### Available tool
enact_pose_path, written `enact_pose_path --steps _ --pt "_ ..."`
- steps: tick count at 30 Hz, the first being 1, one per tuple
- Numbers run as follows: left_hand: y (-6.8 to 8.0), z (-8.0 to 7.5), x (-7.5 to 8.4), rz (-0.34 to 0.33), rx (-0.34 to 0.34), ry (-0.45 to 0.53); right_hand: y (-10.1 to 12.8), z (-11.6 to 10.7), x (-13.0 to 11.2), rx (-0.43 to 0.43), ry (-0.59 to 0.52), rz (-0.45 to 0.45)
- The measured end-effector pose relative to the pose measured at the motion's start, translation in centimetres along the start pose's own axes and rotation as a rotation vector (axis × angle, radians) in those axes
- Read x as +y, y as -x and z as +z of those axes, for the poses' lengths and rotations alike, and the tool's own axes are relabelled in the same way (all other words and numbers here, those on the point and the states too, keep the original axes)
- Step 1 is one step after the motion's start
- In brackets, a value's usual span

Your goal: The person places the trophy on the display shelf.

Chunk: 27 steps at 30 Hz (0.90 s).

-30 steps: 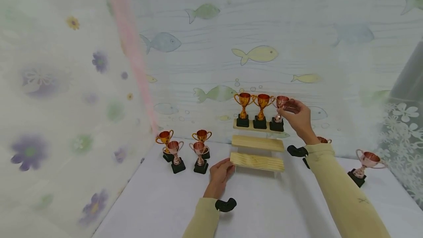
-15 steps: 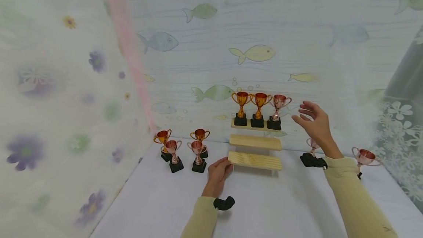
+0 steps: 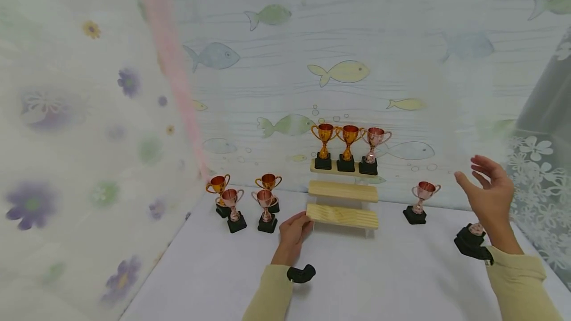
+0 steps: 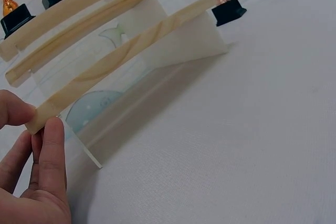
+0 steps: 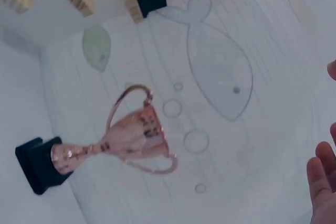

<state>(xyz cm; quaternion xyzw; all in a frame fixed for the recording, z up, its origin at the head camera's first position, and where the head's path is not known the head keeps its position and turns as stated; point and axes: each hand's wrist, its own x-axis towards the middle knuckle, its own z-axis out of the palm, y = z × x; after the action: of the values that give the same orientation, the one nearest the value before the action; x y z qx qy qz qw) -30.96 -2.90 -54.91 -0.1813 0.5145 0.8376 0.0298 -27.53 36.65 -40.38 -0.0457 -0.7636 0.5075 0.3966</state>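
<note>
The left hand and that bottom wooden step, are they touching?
Touching. The left wrist view shows the left hand pinching the end of the bottom step between thumb and fingertips.

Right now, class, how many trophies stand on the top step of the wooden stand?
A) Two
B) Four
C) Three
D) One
C: two gold trophies and one rose-coloured trophy stand in a row on the top step of the wooden stand, while its two lower steps hold none.

staged booth w/ fish-print backdrop [image 3: 339, 73], white table [image 3: 357, 281].
</note>
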Motion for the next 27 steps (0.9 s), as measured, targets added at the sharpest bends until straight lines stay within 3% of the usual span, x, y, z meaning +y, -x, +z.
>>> enact_pose_path --steps 5,13,18,27 --pt "-0.1 -0.1 -0.2 0.006 -0.009 0.009 1.3 -2.6 2.4 0.148 0.062 0.023" --pt "0.0 -0.1 0.1 0.014 -0.007 0.008 2.5 -5.6 6.2 0.241 0.2 0.172" --pt "0.1 0.0 0.2 0.007 0.0 0.012 3.1 -6.6 8.5 0.206 0.234 0.312" --pt "0.2 0.0 0.1 0.043 -0.018 0.015 3.4 -6.3 11.7 0.053 0.237 0.557"
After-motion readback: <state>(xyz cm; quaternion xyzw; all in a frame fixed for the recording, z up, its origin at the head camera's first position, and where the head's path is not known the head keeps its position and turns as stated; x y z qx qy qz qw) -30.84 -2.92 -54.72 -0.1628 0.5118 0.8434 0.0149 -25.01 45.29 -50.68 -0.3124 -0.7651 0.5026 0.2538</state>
